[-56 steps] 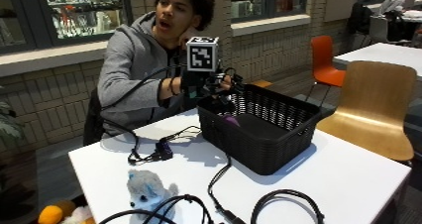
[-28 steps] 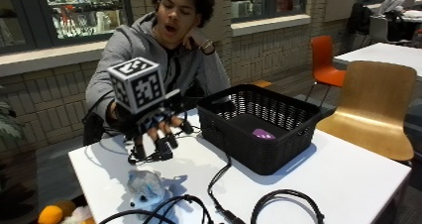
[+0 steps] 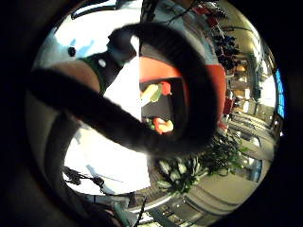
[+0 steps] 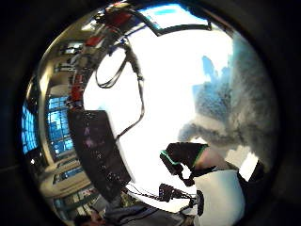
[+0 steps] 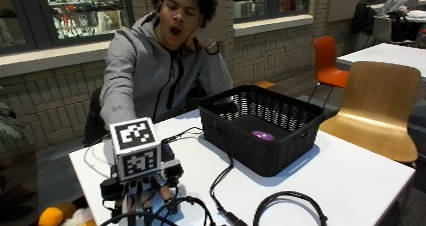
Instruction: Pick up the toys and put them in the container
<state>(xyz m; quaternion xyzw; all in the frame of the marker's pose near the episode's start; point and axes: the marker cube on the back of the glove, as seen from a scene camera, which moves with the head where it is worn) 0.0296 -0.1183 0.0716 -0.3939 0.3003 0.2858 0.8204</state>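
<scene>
My gloved right hand (image 5: pixel 143 191) hangs low over the near left part of the white table (image 5: pixel 346 181), fingers pointing down and spread. It covers the spot where the grey-blue plush toy lies, so the outside view hides the toy. In the thumb side palm view the fuzzy grey-blue plush toy (image 4: pixel 235 103) sits close beside the palm, and a gloved finger (image 4: pixel 183 155) shows near it, holding nothing. The black mesh basket (image 5: pixel 266 153) stands mid-table, with a small purple toy (image 5: pixel 261 135) on its floor.
Black cables (image 5: pixel 286 206) loop across the table's front and run up to the basket. An orange-and-yellow soft toy (image 5: pixel 52 216) lies below the table's left corner. A wooden chair (image 5: pixel 383 101) stands to the right, an orange chair (image 5: pixel 329 61) behind it.
The hand left the basket, where the purple toy now lies, swung left across the table and came down over the grey-blue plush toy.
</scene>
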